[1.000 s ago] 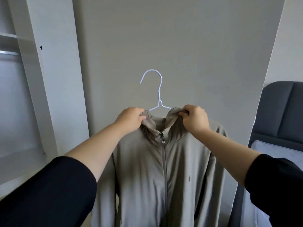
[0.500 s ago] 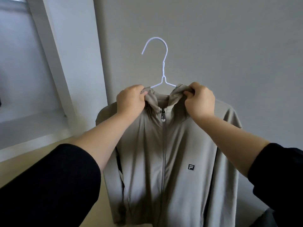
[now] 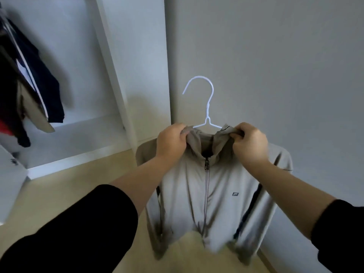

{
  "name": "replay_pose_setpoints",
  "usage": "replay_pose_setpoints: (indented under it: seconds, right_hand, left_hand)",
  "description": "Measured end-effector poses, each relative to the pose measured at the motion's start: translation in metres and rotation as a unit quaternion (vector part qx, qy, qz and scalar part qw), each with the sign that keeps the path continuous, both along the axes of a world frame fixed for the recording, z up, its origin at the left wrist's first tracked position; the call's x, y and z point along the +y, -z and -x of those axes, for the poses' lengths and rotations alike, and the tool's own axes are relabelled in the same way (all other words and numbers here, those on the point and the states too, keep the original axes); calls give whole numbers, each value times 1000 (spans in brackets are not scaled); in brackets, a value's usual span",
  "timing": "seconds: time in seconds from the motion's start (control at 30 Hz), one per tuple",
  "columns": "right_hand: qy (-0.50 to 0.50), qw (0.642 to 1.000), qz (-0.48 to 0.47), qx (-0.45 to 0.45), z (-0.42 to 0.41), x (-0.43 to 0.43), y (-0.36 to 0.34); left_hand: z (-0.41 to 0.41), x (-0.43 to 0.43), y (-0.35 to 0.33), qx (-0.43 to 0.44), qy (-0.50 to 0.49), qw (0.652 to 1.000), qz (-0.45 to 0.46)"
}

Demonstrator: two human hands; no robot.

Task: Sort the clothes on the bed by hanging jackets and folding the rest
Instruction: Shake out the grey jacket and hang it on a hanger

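The jacket [image 3: 212,190] hangs zipped on a white hanger [image 3: 206,107], held up right of the wardrobe [image 3: 110,75] — left hand [image 3: 171,141] and right hand [image 3: 249,143] each pinch a collar side, likely keeping the hook free for the rail.

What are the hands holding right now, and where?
Both hands, left hand and right hand, pinch the beige jacket by its collar, either side of the hanger.
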State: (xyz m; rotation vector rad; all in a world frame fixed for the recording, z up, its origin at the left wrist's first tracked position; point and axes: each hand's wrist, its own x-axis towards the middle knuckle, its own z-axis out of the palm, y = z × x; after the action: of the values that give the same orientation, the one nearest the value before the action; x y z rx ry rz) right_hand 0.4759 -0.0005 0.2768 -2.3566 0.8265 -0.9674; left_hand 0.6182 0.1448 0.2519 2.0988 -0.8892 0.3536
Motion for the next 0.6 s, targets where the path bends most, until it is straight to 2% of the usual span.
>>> replay_pose_setpoints:
  seconds: [0.2, 0.4, 0.53, 0.6]
  right_hand:
    - [-64, 997, -28, 45, -33, 24, -115]
    - [-129, 987, -31, 89, -73, 59, -219]
    - [-174, 979, -13, 104, -113, 85, -271]
    - [-203, 973, -12, 107, -135, 101, -287]
  left_hand:
    - [-23, 39, -113, 52, -12, 999, 0]
    - [-51, 86, -223, 105, -79, 989, -66]
    - [-73, 125, -275, 137, -122, 979, -83]
    - [-85, 148, -289, 137, -142, 979, -57]
